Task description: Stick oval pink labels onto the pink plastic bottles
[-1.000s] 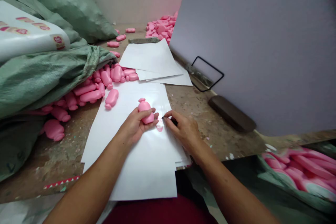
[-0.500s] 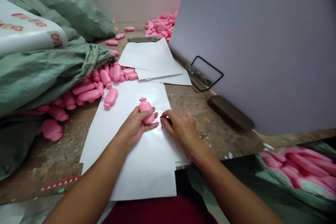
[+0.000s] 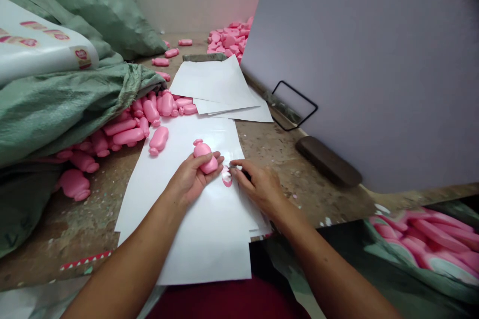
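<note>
My left hand (image 3: 192,174) is wrapped round a small pink bottle-shaped plastic piece (image 3: 204,155), its knobbed end tilted away from me. Pinched in my right hand (image 3: 258,182) is a thin dark tool (image 3: 245,173), mostly hidden by the fingers; its exact kind cannot be made out. By the tool's tip is a small oval sticker (image 3: 226,179) in pink and white, just right of the left fingertips. Whether the tip grips it is unclear. Under both hands lie white sheets (image 3: 202,239). Another pink piece (image 3: 158,139) rests on them at the upper left.
Green sacks (image 3: 75,94) with many pink pieces (image 3: 127,132) spilling out fill the left. Loose sheets (image 3: 213,79) and a pink heap (image 3: 230,37) lie farther back. A grey panel (image 3: 359,60), a black wire frame (image 3: 295,104) and a brown case (image 3: 329,162) stand right.
My left hand has shifted slightly left and turned the pink piece to a more tilted pose. Beside the dark tool, the oval sticker now shows more fully.
</note>
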Motion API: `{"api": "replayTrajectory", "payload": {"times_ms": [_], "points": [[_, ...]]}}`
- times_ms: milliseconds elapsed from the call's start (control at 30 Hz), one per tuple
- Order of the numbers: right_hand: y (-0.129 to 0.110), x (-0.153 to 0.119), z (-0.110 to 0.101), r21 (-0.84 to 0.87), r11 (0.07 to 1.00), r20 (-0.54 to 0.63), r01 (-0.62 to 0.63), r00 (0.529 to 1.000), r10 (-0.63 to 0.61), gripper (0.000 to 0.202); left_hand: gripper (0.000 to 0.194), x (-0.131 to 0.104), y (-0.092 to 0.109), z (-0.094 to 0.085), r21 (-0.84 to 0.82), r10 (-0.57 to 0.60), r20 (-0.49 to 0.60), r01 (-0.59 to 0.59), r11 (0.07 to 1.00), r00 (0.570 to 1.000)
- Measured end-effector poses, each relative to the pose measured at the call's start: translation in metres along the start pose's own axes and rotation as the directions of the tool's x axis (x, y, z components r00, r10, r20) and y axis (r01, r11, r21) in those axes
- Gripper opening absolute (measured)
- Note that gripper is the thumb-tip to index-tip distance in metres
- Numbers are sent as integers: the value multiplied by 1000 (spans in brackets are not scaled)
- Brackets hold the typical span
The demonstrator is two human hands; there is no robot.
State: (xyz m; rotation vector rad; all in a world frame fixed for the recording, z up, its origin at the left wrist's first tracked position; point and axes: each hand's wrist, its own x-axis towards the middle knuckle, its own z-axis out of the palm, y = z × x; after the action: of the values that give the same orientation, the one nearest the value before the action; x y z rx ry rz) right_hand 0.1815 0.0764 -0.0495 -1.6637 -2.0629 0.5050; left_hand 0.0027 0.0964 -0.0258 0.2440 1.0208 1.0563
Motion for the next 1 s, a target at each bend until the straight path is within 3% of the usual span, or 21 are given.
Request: {"api": "replayTrajectory", "payload": {"times_ms": [100,167,233,300,367,433,633,767,1000], "points": [[-5,-8,-5,80,997,90,-18,996,11,31,9,0,1,0,-13,-3,-4,3,1000,1000],[-8,-15,-13,268,959,172,-88,984,42,34,9,0,1,1,-12,-1,-7,1,1000,1000],[-11,-22,-22,509,840,238,-189,968,74,35,8,-1,1,2,-1,5,-7,-5,1000,1000],[-14,-28,-31,698,661,256,-275,958,129,32,9,-1,1,1,22,16,0,-16,1000,1000],[-17,-32,-35,808,501,223,-311,948,228,29,11,-1,0,1,57,34,12,-34,998,999],[-20,-34,-37,869,404,157,-284,935,319,29,17,-1,1,0,104,53,34,-56,993,998],[-29,-46,-39,871,461,3,-169,941,339,29,35,-21,6,11,279,72,150,-112,954,986],[-39,-66,-46,879,450,14,-158,952,307,28,25,-57,-3,17,347,39,219,-115,931,975],[-59,-94,-48,858,509,-11,-72,987,158,16,21,-112,-40,1,157,-85,232,49,986,969]]}}
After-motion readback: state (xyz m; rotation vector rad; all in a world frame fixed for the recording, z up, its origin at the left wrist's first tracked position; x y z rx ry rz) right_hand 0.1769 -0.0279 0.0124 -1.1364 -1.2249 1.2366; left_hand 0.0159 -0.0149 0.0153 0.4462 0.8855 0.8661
